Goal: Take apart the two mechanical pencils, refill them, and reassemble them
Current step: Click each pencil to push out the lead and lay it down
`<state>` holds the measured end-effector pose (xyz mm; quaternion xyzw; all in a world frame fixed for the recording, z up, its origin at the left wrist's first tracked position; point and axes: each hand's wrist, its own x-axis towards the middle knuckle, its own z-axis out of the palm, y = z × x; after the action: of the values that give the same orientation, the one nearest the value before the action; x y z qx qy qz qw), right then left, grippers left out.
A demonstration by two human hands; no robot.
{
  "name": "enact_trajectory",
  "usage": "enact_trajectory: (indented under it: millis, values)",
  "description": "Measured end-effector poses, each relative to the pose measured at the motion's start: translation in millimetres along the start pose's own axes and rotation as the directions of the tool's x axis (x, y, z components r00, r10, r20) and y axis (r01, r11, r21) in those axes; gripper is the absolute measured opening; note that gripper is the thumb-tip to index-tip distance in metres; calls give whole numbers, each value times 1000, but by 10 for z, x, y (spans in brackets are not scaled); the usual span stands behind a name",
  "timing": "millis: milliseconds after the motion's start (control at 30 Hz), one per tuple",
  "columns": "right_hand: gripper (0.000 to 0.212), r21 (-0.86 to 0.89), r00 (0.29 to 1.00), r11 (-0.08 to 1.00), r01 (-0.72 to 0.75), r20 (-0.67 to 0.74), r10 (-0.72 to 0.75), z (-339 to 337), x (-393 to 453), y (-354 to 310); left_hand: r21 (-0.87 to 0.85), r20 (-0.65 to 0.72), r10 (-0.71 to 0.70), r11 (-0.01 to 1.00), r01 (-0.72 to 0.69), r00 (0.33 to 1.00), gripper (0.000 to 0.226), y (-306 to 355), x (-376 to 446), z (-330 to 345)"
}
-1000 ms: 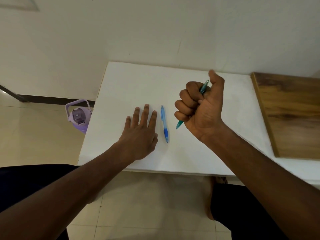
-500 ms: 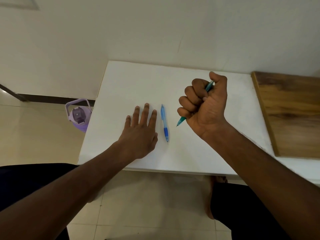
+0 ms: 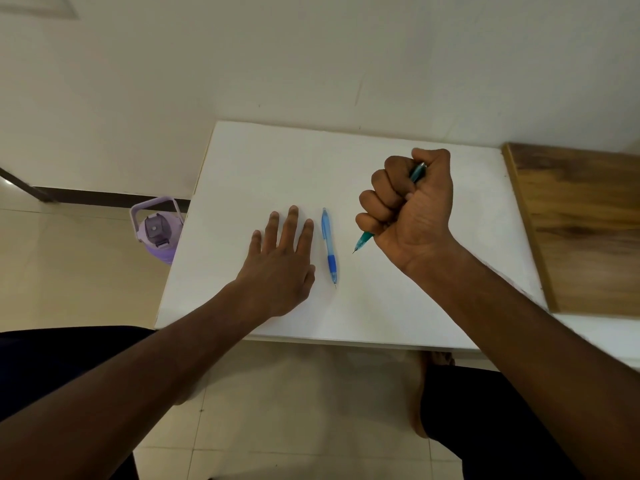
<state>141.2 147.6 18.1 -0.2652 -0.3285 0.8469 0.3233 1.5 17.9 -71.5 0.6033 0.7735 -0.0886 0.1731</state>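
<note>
Teal mechanical pencil [image 3: 364,240], fisted in right hand [image 3: 412,209], fingers [image 3: 372,202] wrapped tight; likely light, stiff, slippery plastic, tip fragile. Blue mechanical pencil [image 3: 328,244] flat on white surface [image 3: 398,306], beside flat left hand [image 3: 280,258], fingers spread. Best gripped at barrel and rubber grip.

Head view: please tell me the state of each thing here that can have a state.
Teal pencil: assembled, held in the right hand, tip down.
Blue pencil: assembled, lying on the table, untouched.
Left hand: flat on the table.
Purple bottle: lid closed, on the floor.
</note>
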Motion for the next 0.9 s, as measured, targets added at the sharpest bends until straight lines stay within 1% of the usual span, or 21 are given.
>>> enact_trajectory:
  millis: [100, 133, 167, 200, 233, 267, 300, 333, 367, 400, 433, 467, 500, 567, 733, 900]
  values:
    - [53, 38, 999, 999, 4, 38, -6, -22, 6, -2, 11, 20, 9, 1000, -9, 1000, 78, -24, -33, -72]
    - [54, 59, 998, 998, -3, 55, 0, -32, 10, -9, -1, 8, 15, 1000, -15, 1000, 78, -38, -51, -107]
    - [54, 80, 998, 997, -8, 68, 2, -45, 11, -17, -42, -34, 20, 999, -22, 999, 76, -39, -74, -149]
    - [53, 103, 997, 995, -8, 75, 0, -59, 10, -28, -126, -113, 17, 992, -31, 993, 71, -38, -107, -184]
    - [51, 125, 997, 992, -2, 73, -7, -72, 13, -42, -266, -208, -10, 963, -47, 978, 62, -24, -140, -218]
    - [49, 144, 998, 990, 4, 65, -14, -83, 20, -55, -475, -276, -72, 877, -71, 959, 49, 11, -182, -253]
    - [48, 160, 998, 987, 8, 54, -16, -92, 26, -67, -729, -250, -168, 681, -71, 954, 39, 67, -224, -291]
    - [47, 174, 999, 985, 9, 46, -17, -100, 34, -80, -930, -117, -231, 367, -25, 966, 39, 131, -264, -345]
    - [47, 189, 999, 982, 11, 43, -20, -104, 42, -90, -997, 49, -219, 44, 60, 974, 48, 187, -302, -381]
    - [46, 202, 999, 979, 15, 40, -24, -107, 49, -96, -966, 185, -148, -211, 151, 972, 58, 229, -339, -389]
    - [46, 211, 999, 977, 20, 37, -29, -106, 55, -97, -899, 260, -61, -379, 219, 964, 67, 255, -367, -369]
    - [46, 215, 999, 976, 26, 33, -34, -101, 62, -99, -842, 286, 12, -473, 258, 958, 75, 269, -389, -337]
    - [46, 217, 999, 976, 30, 28, -37, -96, 66, -91, -808, 284, 62, -522, 274, 957, 80, 282, -413, -304]
    - [46, 220, 999, 975, 36, 19, -42, -85, 73, -73, -786, 248, 116, -557, 270, 962, 85, 300, -447, -267]
    - [49, 270, 999, 962, 40, -5, -40, -82, 82, -36, -798, 178, 171, -551, 244, 969, 89, 324, -463, -278]
    - [50, 294, 999, 955, 39, -4, -39, -110, 99, -29, -778, 149, 195, -583, 237, 969, 89, 321, -456, -257]
